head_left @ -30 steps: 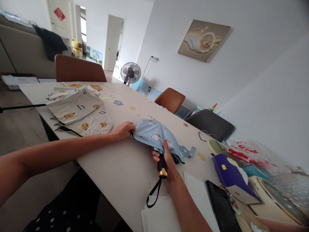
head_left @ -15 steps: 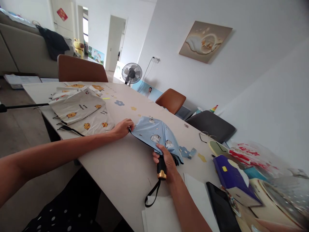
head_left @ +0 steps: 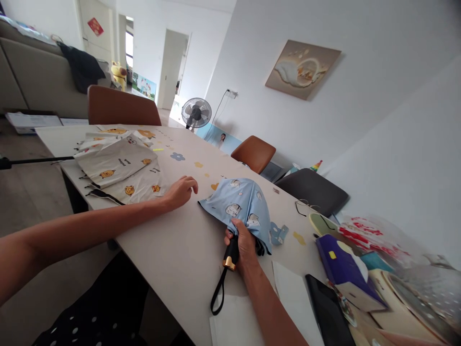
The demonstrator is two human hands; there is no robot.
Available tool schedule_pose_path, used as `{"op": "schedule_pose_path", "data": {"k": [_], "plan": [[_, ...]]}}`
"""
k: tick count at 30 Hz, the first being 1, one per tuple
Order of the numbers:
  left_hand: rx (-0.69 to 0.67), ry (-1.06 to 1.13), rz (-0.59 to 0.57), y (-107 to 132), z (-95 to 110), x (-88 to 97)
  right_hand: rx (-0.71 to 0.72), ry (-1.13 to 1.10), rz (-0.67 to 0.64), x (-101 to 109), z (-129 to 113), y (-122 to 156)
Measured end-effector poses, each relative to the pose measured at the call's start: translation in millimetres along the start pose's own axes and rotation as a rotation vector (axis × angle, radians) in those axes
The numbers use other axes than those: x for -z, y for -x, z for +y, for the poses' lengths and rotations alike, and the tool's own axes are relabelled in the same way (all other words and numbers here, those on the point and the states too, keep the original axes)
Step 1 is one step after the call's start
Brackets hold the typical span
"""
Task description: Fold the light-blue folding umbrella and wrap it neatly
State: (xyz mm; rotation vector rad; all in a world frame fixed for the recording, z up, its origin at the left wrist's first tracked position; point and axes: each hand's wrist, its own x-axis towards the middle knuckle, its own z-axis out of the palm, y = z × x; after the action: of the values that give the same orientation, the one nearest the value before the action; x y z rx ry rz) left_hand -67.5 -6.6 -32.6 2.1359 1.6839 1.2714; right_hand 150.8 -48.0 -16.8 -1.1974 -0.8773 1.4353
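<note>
A light-blue folding umbrella [head_left: 245, 204] with small white-and-grey animal prints is loosely bunched above the table. My right hand [head_left: 244, 238] is wrapped round its black handle [head_left: 231, 251], thumb against the cloth; a gold end and a black wrist strap [head_left: 217, 299] hang below. My left hand [head_left: 182, 192] is to the left of the umbrella's edge, apart from it. Its fingers are loosely bent and hold nothing. Beside my left forearm lies a cream umbrella [head_left: 118, 166] with orange cartoon prints, partly folded, its black shaft [head_left: 39, 159] sticking out past the table edge.
The white table [head_left: 169, 245] bears flower stickers, papers [head_left: 234, 319], a black tablet [head_left: 329, 310], a purple tissue box [head_left: 347, 271], glasses [head_left: 302, 207] and a plastic bag [head_left: 374, 233]. Brown chairs [head_left: 124, 105] and a dark chair [head_left: 313, 190] surround it. A fan [head_left: 196, 114] stands behind.
My left hand has let go of the blue umbrella's edge. The umbrella's cloth has swung round to the right a little, and its handle now tilts more to the lower left.
</note>
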Motion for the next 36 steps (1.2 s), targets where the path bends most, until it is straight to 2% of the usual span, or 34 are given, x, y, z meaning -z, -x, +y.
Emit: {"op": "schedule_pose_path", "data": {"k": [3, 5, 9, 12, 16, 20, 22, 25, 28, 32, 36], "plan": [[-0.064, 0.073, -0.003, -0.7, 29.0, -8.1, -0.039, 0.018, 0.043, -0.7, 1.6, -0.3], [-0.113, 0.127, -0.068, -2.1, 54.3, -19.5, -0.055, 0.05, 0.047, -1.5, 2.5, 0.0], [-0.248, 0.171, -0.189, -14.1, 98.3, -50.9, 0.011, 0.063, 0.016, -2.4, 3.6, 0.2], [-0.194, 0.121, -0.224, -32.4, 114.1, -73.2, 0.03, 0.077, 0.004, -1.0, 5.1, -1.1], [-0.078, 0.102, -0.181, -64.3, 114.2, -90.9, 0.013, 0.092, -0.022, 2.2, 7.6, -3.3], [0.082, 0.175, -0.174, -93.4, 107.2, -96.8, -0.008, 0.102, -0.019, 3.5, 9.1, -3.8], [0.17, 0.207, -0.171, -98.6, 106.2, -97.4, 0.003, 0.087, -0.008, 3.6, 9.7, -3.6], [0.16, 0.219, -0.152, -86.7, 108.7, -96.6, -0.003, 0.113, 0.006, 3.7, 10.7, -3.9], [0.102, 0.236, -0.183, -58.7, 112.6, -94.3, 0.019, 0.102, -0.012, 4.0, 11.1, -4.9], [0.212, 0.373, -0.185, -31.3, 116.6, -88.5, 0.009, 0.107, -0.035, 2.9, 8.6, -3.5], [0.345, 0.552, -0.151, -28.6, 120.3, -77.6, -0.01, 0.118, -0.089, -0.8, 4.6, 2.6]]}}
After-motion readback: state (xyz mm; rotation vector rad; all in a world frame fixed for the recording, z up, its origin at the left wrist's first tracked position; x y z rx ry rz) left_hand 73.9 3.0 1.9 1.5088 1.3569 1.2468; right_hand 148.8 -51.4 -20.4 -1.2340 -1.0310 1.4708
